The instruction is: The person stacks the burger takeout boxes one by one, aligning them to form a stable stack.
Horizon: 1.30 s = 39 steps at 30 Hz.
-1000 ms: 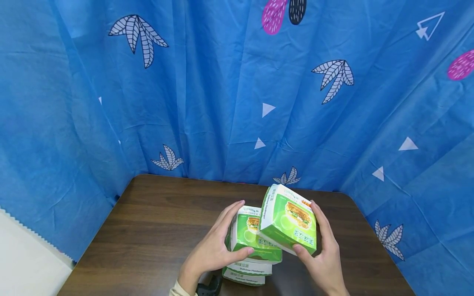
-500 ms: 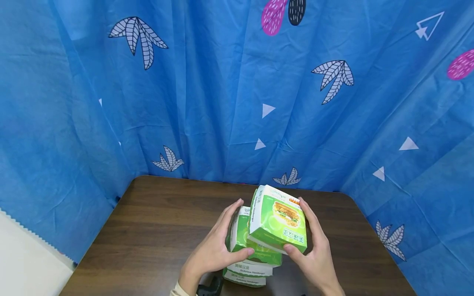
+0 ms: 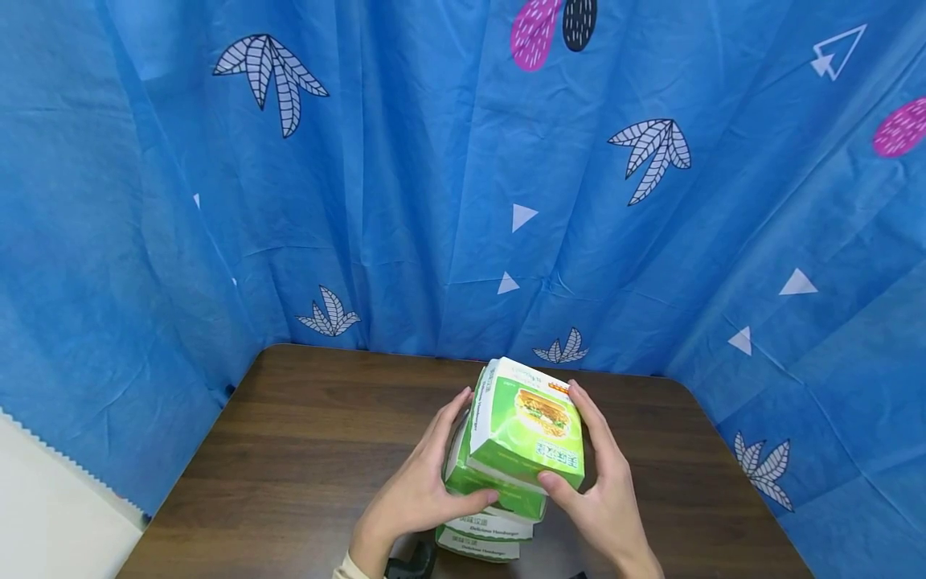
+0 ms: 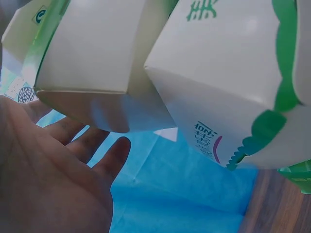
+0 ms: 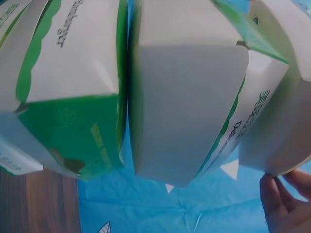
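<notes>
In the head view, green-and-white burger boxes are stacked near the front of the table. My right hand (image 3: pixel 604 482) holds the top burger box (image 3: pixel 535 422) tilted, thumb at its near edge, fingers at its far right side. Under it, my left hand (image 3: pixel 415 490) spans the left side of the second burger box (image 3: pixel 517 500), with the thumb in front. The left wrist view has its fingers reaching along the far face of that box (image 4: pixel 92 48). Beneath are two lower boxes, the third (image 3: pixel 492 527) and the bottom one (image 3: pixel 477 547), both partly hidden.
The dark wooden table (image 3: pixel 311 450) extends around the stack. A patterned blue curtain (image 3: pixel 405 201) hangs behind it and along the sides. At the far left lies a pale surface (image 3: pixel 51 507), and a black wrist device (image 3: pixel 412 559) sits below my left hand.
My right hand has carried the top burger box leftward, so it now overlaps most of the second box and leans less. My left hand has stayed nearly in place.
</notes>
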Motion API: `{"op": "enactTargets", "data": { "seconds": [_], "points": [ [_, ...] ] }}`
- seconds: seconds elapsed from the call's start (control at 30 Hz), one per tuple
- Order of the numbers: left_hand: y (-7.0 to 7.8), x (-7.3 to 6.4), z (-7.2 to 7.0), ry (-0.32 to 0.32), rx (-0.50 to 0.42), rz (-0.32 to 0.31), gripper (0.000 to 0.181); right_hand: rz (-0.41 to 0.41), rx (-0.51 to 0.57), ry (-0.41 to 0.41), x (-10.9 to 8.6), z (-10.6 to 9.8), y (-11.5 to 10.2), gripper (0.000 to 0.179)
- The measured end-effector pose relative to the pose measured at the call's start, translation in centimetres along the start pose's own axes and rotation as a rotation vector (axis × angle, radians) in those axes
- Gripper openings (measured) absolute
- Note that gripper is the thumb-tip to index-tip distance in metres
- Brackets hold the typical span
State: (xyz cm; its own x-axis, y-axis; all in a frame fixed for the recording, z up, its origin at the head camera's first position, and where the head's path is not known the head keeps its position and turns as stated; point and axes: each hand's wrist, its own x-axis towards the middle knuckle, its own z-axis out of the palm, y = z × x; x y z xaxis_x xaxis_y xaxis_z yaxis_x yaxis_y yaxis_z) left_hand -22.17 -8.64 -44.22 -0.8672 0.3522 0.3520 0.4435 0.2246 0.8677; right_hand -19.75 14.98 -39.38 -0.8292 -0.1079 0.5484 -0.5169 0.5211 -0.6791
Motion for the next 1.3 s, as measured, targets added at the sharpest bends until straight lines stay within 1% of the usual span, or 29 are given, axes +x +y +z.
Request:
{"op": "enactTargets", "data": {
  "seconds": [0.1,0.2,0.4,0.53,0.6,0.83,0.93,1.03,1.2,1.3],
  "points": [
    [0.0,0.0,0.0,0.003,0.006,0.004,0.112,0.031,-0.012,0.011,0.0,0.2,-0.4,0.095],
    [0.0,0.0,0.0,0.006,0.003,0.009,0.113,0.022,-0.029,0.025,0.0,0.5,-0.6,0.095],
    [-0.1,0.2,0.0,0.006,-0.005,0.052,0.114,-0.009,-0.102,0.026,-0.3,1.0,-0.7,0.096],
    [-0.1,0.2,0.0,0.004,-0.022,0.036,0.116,-0.018,-0.125,0.022,-0.4,1.1,-0.6,0.096],
    [-0.1,0.1,0.0,0.004,-0.029,0.025,0.116,-0.025,-0.129,0.019,-0.3,1.1,-0.5,0.096],
    [-0.1,0.1,0.0,0.003,-0.035,0.017,0.117,-0.032,-0.127,0.007,-0.3,1.1,-0.4,0.097],
    [-0.1,0.0,0.0,0.005,-0.021,0.006,0.116,-0.046,-0.111,0.005,-0.5,1.2,-0.4,0.097],
    [-0.2,-0.1,0.0,0.01,0.001,0.009,0.115,-0.052,-0.101,0.003,-0.6,1.3,-0.3,0.097],
    [-0.2,-0.1,-0.1,0.014,0.005,0.028,0.115,-0.041,-0.101,0.0,-0.8,1.4,-0.1,0.098],
    [-0.2,-0.1,-0.1,0.012,-0.014,0.016,0.115,-0.03,-0.088,0.003,-0.8,1.2,0.1,0.098]
  ]
}}
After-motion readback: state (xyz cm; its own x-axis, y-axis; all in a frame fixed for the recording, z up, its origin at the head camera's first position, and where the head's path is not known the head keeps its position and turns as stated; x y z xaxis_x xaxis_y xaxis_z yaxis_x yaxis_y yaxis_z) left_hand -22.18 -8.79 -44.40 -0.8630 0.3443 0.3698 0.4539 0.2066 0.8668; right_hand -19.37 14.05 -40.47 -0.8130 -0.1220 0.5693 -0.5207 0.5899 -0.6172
